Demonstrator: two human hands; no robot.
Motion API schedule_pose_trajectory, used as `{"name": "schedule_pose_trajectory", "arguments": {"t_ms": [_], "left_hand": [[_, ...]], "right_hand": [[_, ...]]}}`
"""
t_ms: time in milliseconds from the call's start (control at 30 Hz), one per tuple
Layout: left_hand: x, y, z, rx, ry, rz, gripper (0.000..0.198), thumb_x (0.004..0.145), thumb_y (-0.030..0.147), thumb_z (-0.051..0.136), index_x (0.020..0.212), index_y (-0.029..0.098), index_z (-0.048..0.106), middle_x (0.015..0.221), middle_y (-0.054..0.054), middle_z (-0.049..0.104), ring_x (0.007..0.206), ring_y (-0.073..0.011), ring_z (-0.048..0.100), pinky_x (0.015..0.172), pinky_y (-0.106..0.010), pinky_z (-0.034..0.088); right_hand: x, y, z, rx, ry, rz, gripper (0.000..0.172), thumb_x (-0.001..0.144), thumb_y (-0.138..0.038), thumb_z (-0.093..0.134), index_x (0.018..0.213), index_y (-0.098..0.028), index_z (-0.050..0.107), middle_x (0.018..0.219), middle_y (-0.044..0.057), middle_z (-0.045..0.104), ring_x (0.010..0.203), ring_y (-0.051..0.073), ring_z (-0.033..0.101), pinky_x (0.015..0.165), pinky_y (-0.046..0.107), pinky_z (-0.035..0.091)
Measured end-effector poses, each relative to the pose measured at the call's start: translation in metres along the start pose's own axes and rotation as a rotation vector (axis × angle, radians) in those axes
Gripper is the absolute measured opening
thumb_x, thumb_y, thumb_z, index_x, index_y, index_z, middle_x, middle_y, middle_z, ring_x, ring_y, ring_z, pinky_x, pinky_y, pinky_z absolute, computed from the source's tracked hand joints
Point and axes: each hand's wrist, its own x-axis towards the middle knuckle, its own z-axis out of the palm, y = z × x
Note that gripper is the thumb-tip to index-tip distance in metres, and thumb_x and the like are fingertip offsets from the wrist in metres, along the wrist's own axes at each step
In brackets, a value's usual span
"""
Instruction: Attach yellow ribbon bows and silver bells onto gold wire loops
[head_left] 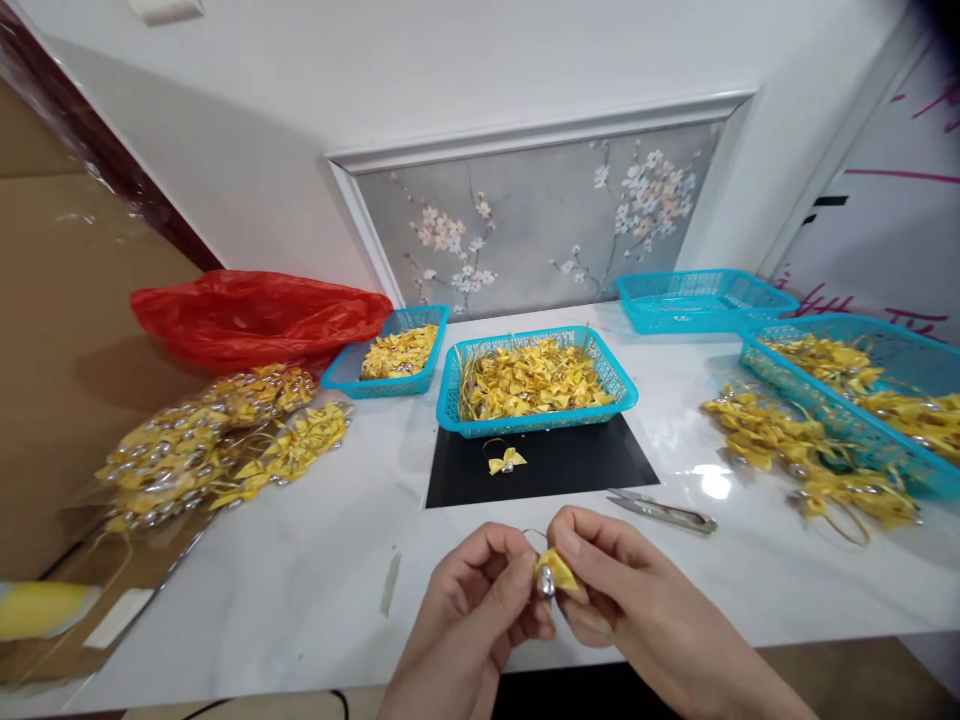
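My left hand (472, 590) and my right hand (622, 585) meet near the table's front edge, both pinched on a small yellow ribbon bow (553, 575) with a silver bead at its middle. A thin loop of wire rises from the bow behind my fingers. One finished yellow bow (507, 461) lies on the black mat (570, 462) just beyond my hands. A blue basket (622, 395) heaped with yellow bows stands at the mat's far edge.
Metal thread snips (664, 512) lie right of the mat. More blue baskets sit at back left (341, 375), back right (705, 300) and far right (911, 345). Loose bows (795, 445) pile at right, bagged bows (202, 440) at left, by a red plastic bag (255, 315).
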Motion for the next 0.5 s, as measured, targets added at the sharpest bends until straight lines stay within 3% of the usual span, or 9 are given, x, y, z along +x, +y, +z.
{"name": "schedule_pose_trajectory", "arguments": {"t_ms": [200, 267, 400, 500], "left_hand": [[0.001, -0.001, -0.003, -0.047, 0.044, 0.003, 0.02, 0.077, 0.03, 0.075, 0.07, 0.016, 0.062, 0.065, 0.001, 0.058, 0.06, -0.0099, 0.052, 0.061, -0.02, 0.046], [0.0, 0.0, -0.002, -0.007, 0.081, 0.045, 0.02, 0.076, 0.03, 0.075, 0.069, 0.017, 0.062, 0.067, 0.002, 0.058, 0.062, -0.0104, 0.052, 0.062, -0.021, 0.046], [-0.001, -0.002, -0.001, 0.086, 0.1, 0.1, 0.019, 0.076, 0.033, 0.075, 0.071, 0.018, 0.065, 0.07, 0.001, 0.058, 0.069, -0.0134, 0.053, 0.071, -0.025, 0.046], [-0.001, -0.004, -0.006, 0.096, 0.128, 0.108, 0.025, 0.078, 0.045, 0.07, 0.075, 0.02, 0.07, 0.078, -0.001, 0.062, 0.076, -0.0162, 0.054, 0.075, -0.027, 0.046]], "right_hand": [[-0.01, 0.001, 0.002, -0.357, 0.266, -0.216, 0.031, 0.092, -0.052, 0.052, 0.089, -0.021, 0.052, 0.059, -0.008, 0.036, 0.052, 0.009, 0.029, 0.048, 0.023, 0.023], [-0.013, 0.002, 0.003, -0.437, 0.268, -0.213, 0.031, 0.089, -0.05, 0.055, 0.084, -0.02, 0.055, 0.058, -0.008, 0.035, 0.052, 0.009, 0.028, 0.048, 0.024, 0.023], [-0.014, 0.004, 0.005, -0.5, 0.225, -0.258, 0.027, 0.088, -0.043, 0.058, 0.077, -0.019, 0.06, 0.07, 0.0, 0.051, 0.061, 0.013, 0.042, 0.054, 0.026, 0.032], [-0.012, 0.001, 0.005, -0.505, 0.194, -0.234, 0.028, 0.089, -0.042, 0.056, 0.074, -0.018, 0.06, 0.072, 0.0, 0.051, 0.059, 0.012, 0.04, 0.051, 0.025, 0.03]]}}
